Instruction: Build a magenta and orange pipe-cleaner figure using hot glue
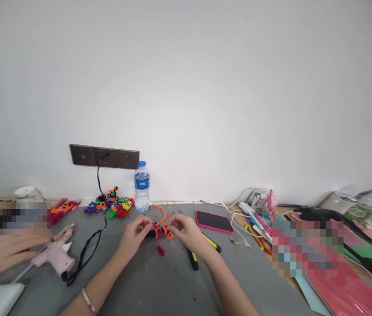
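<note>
Between my hands is a small fuzzy pipe-cleaner figure (pixel 161 231) in orange, magenta and black. My left hand (pixel 137 232) pinches its left, black end, next to an orange pipe-cleaner strand (pixel 163 212) that curves up toward the wall. At the figure's right end, by an orange curl, the fingers of my right hand (pixel 186 231) are also closed on it. Fingertips partly hide both ends. Just below lies a short magenta fuzzy piece (pixel 160 250). Pliers with black and yellow handles (pixel 193 260) lie under my right hand, their jaws hidden.
A water bottle (pixel 142 188) stands by the wall, beside several fuzzy figures (pixel 120 207). At left, another person's hand (pixel 11 250) is near a pink glue gun (pixel 57 259) with a black cord (pixel 88 245). Right are a phone (pixel 214 221), cables and red folders (pixel 340 285).
</note>
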`<control>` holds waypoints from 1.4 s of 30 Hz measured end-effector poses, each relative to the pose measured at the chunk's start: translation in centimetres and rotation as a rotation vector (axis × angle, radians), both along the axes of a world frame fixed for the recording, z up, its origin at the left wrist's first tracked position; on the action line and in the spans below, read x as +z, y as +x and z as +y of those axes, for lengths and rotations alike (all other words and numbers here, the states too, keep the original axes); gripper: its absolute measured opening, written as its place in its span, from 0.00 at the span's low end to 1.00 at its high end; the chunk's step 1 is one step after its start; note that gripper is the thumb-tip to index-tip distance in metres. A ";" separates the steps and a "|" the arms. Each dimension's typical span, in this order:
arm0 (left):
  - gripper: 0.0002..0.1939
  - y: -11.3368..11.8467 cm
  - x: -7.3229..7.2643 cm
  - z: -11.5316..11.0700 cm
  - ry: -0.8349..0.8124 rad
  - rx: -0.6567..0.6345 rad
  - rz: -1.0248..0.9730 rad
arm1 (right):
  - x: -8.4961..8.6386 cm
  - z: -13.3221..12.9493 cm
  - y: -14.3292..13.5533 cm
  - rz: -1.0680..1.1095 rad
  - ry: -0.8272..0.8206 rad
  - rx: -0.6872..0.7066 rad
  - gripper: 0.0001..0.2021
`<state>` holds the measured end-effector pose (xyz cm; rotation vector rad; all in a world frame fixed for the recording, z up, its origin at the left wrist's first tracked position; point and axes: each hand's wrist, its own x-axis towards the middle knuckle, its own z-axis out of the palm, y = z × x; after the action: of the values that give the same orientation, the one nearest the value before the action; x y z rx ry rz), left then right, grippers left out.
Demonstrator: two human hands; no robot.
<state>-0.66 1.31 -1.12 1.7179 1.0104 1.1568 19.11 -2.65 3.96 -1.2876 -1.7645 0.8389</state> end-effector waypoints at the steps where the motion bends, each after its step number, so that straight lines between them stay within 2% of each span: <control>1: 0.11 0.0 0.1 0.0 0.001 0.002 0.000 | -0.1 0.9 -0.4 0.101 -0.018 -0.018 0.05; 5: 0.11 0.1 0.1 -0.1 0.006 0.014 0.003 | -2.0 3.2 -1.8 0.486 -0.148 -0.068 0.11; 8: 0.12 0.1 0.0 0.0 0.006 0.012 -0.004 | -3.8 3.3 -2.2 0.557 -0.207 -0.083 0.15; 11: 0.12 0.2 -0.1 -0.1 0.010 0.017 0.001 | -4.6 2.7 -2.1 0.591 -0.227 -0.114 0.17; 15: 0.12 0.3 -0.1 -0.3 0.020 0.011 0.016 | -4.1 2.1 -1.8 0.648 -0.262 -0.131 0.17; 21: 0.11 0.5 0.1 -0.8 0.039 -0.003 0.045 | -3.2 1.5 -2.0 0.679 -0.323 -0.044 0.14; 33: 0.11 0.7 0.6 -1.1 0.083 0.007 0.090 | -3.2 1.2 -2.2 0.540 -0.278 -0.026 0.12; 42: 0.10 0.8 1.1 -1.4 0.106 0.007 0.122 | -3.7 1.6 -2.2 0.493 -0.256 -0.008 0.15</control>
<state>0.14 -0.13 -0.01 1.8889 1.0456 1.1393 16.95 -1.01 0.29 -1.1190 -1.2898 1.2845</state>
